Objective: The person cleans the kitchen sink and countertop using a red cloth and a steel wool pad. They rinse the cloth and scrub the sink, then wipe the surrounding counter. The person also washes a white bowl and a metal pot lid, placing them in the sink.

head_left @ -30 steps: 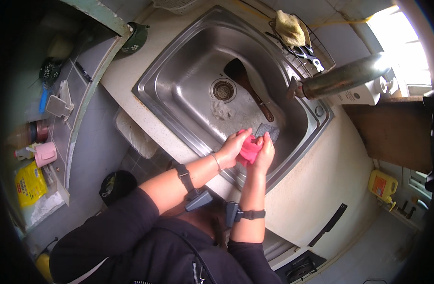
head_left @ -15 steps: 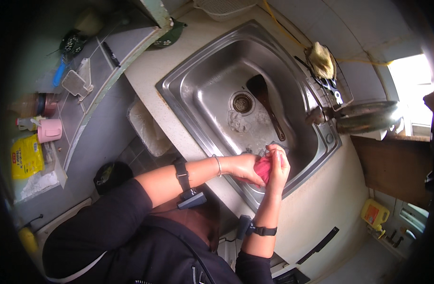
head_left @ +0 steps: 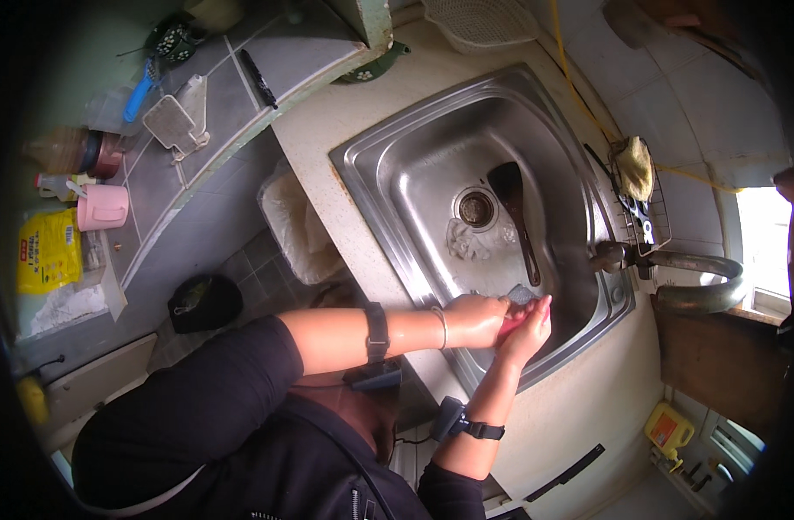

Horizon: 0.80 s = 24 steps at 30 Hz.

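Over the near edge of the steel sink (head_left: 423,286) my two hands are together around a wet red cloth (head_left: 508,326), of which only a small part shows. My left hand (head_left: 476,321) is closed like a fist against it, its fingers partly hidden. My right hand (head_left: 527,334) cups the cloth from the right side, fingers curled. A grey piece (head_left: 522,295) sticks out just beyond my hands; I cannot tell what it is. In the basin lie a black spatula (head_left: 520,217) and a crumpled pale cloth or film (head_left: 468,241) by the drain (head_left: 476,208).
Right of the sink a curved faucet (head_left: 700,282) stands by a wire rack holding a yellowish cloth (head_left: 632,169). A white basket (head_left: 483,22) sits at the back. To the left are a lined bin (head_left: 297,230) and a shelf with a pink mug (head_left: 102,206). A black strip (head_left: 566,472) lies on the near counter.
The whole view has shifted, with the sink now farther right and lower. My left hand has closed more into a fist, and less of the red cloth shows between my hands.
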Available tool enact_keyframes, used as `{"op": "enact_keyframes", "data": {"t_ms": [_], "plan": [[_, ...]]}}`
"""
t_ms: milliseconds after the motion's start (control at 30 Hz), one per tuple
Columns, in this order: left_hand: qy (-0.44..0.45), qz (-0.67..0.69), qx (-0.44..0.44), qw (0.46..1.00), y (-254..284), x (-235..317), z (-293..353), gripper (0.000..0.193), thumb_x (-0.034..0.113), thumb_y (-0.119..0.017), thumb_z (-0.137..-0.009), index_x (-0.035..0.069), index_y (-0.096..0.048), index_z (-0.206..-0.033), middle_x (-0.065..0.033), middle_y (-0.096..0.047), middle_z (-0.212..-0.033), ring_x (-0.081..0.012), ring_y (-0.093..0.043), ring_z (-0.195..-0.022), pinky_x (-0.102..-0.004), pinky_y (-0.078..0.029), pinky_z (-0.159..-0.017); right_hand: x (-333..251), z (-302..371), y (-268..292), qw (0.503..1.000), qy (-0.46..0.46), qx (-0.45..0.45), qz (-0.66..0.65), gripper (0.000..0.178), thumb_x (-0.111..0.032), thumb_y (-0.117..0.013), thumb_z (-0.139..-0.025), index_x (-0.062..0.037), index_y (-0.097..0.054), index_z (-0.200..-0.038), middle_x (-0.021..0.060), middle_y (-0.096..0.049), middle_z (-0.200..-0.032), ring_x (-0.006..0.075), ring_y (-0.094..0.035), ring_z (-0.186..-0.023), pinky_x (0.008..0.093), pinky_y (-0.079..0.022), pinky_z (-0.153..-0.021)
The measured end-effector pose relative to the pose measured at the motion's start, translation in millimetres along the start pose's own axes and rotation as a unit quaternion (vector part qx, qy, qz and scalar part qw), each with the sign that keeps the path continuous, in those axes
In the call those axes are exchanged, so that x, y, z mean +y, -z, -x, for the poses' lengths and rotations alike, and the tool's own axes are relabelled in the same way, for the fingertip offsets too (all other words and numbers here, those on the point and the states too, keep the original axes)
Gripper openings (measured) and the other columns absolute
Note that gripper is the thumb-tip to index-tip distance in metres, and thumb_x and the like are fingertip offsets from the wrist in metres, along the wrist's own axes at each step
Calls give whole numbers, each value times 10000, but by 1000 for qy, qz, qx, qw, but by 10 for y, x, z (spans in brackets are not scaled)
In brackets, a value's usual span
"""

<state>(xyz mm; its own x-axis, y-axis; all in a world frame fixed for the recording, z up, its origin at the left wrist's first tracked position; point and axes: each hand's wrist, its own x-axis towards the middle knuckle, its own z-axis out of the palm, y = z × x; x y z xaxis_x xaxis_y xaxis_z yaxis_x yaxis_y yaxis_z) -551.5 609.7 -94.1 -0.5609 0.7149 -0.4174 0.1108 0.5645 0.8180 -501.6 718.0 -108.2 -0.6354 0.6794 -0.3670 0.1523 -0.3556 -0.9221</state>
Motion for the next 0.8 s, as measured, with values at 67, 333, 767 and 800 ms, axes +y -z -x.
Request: {"op": "enact_keyframes", "data": {"t_ms": [67,333,767,800], "plan": [[-20,-39,3,999,-8,-80,15,445,385,-530,-900,-35,-540,-1046,-206,-685,-879,-385,-670,-820,-441,-535,-707,20,1,-46,999,-30,36,-21,407,-372,-519,-1008,-143,-394,-695,-56,-387,-613,50,-377,-518,212,-326,-484],[-76,-83,59,992,-12,-343,-28,386,268,-673,-792,34,-506,-1050,-159,-682,-802,-349,-680,-752,-433,-535,-663,114,-80,-135,960,-170,8,-223,409,-422,-488,-1006,-113,-453,-740,14,-482,-669,176,-479,-635,333,-445,-642],[-123,66,19,990,775,-660,299,796,313,-863,-655,-35,-477,-1258,-203,-549,-1202,-324,-552,-1140,-372,-456,-981,204,198,-94,968,-151,-197,-41,440,-241,-483,-1025,-40,-420,-1411,112,-524,-1336,213,-517,-1228,363,-407,-1043],[-118,85,3,989,824,-712,322,739,307,-853,-681,-35,-509,-1238,-182,-536,-1219,-306,-546,-1142,-363,-456,-983,184,233,-114,969,-146,-195,-38,415,-228,-486,-1023,-35,-444,-1387,110,-537,-1318,208,-531,-1210,355,-419,-1031]]}}
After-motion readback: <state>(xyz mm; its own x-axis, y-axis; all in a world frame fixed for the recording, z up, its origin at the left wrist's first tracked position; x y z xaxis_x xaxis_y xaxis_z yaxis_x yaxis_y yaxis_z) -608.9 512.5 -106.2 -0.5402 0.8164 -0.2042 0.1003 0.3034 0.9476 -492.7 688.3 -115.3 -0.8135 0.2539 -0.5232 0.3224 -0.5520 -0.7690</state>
